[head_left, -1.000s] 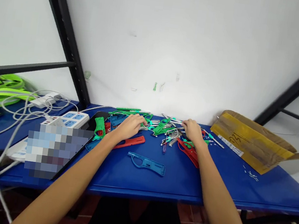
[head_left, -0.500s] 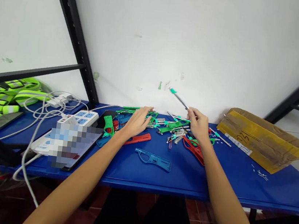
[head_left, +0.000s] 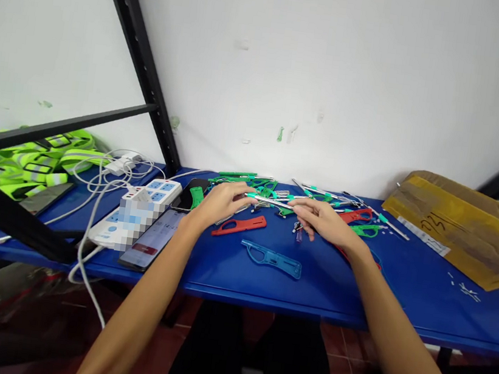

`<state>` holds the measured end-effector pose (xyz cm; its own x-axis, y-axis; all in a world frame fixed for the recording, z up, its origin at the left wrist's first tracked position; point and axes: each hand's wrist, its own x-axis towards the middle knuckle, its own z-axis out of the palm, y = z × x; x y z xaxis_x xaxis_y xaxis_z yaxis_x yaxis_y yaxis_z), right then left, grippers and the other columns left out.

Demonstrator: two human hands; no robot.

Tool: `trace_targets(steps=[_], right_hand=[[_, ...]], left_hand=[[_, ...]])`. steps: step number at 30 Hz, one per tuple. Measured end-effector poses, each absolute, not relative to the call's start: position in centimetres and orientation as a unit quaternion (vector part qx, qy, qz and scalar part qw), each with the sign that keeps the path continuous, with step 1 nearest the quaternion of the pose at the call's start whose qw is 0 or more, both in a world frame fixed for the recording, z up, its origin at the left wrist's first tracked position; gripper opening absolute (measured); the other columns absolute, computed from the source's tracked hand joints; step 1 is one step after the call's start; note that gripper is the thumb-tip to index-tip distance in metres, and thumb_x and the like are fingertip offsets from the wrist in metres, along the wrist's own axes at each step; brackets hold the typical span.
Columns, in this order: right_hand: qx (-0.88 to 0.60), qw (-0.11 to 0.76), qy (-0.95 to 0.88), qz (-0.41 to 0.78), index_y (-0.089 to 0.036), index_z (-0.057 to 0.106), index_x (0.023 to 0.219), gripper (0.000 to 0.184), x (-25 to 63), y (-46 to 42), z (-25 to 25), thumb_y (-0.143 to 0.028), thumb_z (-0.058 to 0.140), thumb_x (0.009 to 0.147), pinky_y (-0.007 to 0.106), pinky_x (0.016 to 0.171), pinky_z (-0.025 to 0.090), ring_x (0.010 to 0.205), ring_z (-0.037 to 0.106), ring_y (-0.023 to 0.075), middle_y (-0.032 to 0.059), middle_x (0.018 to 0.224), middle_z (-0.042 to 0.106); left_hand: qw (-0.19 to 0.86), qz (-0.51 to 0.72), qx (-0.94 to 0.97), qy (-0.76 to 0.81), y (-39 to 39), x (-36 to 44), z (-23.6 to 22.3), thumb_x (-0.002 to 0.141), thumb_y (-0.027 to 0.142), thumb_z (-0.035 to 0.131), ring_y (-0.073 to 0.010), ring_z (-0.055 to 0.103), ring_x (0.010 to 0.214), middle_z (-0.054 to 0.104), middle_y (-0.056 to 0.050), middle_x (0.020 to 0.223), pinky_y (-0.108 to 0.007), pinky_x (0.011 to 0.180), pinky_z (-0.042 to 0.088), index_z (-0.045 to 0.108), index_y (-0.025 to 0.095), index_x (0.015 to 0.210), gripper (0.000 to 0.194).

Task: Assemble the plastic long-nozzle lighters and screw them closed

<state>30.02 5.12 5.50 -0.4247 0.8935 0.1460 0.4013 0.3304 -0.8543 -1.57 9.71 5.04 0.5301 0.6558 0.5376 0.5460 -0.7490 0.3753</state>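
Note:
A thin metal tube (head_left: 277,203) with a green end lies level between my two hands, above the pile of parts. My right hand (head_left: 325,223) is closed on its right end. The fingers of my left hand (head_left: 223,204) pinch the green end. Just below the hands, a blue gun-shaped lighter casing half (head_left: 274,260) rests flat on the table, with a red casing half (head_left: 239,225) behind it to the left. Several green casing parts and more metal tubes with green ends (head_left: 322,193) form the loose pile, partly hidden by the hands.
On the blue table (head_left: 236,286) a white power strip (head_left: 157,190) with cables and a phone (head_left: 157,237) lie left. Yellow-green reflective straps (head_left: 41,162) sit beyond the black rack post (head_left: 142,56). A taped cardboard box (head_left: 464,230) and small white bits (head_left: 468,292) are on the right.
My right hand has lowered the metal tube from a raised slant to level. My left hand has come from the pile to its green end. The view has shifted left.

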Motion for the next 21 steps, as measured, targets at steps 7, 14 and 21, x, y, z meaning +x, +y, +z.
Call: trace_targets(steps=[7,14,21], right_hand=[[-0.442,0.348,-0.757,0.332,-0.029,0.062,0.122,0.027,26.9,-2.2,3.4,-0.051,0.063,0.107,0.03,0.061,0.052,0.066,0.065,0.018,0.0006,0.093,0.077],[-0.455,0.358,-0.797,0.171,-0.033,0.063,0.138,0.03,22.9,-3.6,0.5,-0.043,0.056,0.111,0.044,0.09,0.061,0.1,0.077,0.0288,0.0084,0.122,0.078],[-0.563,0.376,-0.736,-0.005,-0.039,0.032,0.172,0.072,23.6,-6.6,-4.3,-0.045,0.062,0.107,0.068,0.112,0.052,0.143,0.059,0.0443,0.0176,0.158,0.059]], left_hand=[[0.179,0.244,0.863,0.405,1.1,-3.9,3.9,0.108,0.045,0.063,-0.0244,0.075,0.089,0.081,-0.003,0.111,-0.038,0.082,0.059,0.076,0.031,0.128,0.027],[0.2,0.239,0.863,0.398,-0.8,-3.3,1.1,0.11,0.053,0.059,-0.0266,0.08,0.108,0.083,-0.001,0.121,-0.036,0.094,0.06,0.074,0.033,0.12,0.026],[0.141,0.275,0.861,0.404,-0.3,-4.5,-1.5,0.116,0.049,0.049,-0.0264,0.075,0.132,0.078,0.0,0.143,-0.039,0.113,0.057,0.07,0.036,0.144,0.038]])
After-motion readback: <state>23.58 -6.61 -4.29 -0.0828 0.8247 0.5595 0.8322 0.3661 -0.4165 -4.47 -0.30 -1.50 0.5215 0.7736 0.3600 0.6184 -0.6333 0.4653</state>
